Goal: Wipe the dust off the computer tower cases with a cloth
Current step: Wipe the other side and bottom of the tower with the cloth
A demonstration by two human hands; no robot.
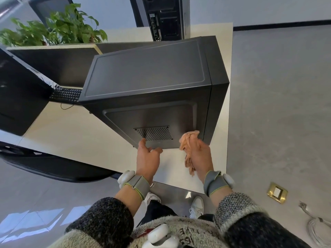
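Peach cloth is bunched in the right hand, whose curled fingers press it to the near panel's lower right corner on the black tower case. The left hand, fingers spread, touches the panel's bottom edge below the vent. The case stands on the desk directly ahead, its length running left-right. Most of the panel lies up-left of the cloth.

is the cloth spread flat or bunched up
Bunched up: the orange cloth is crumpled, gripped by the right hand, with a loose end hanging below it.
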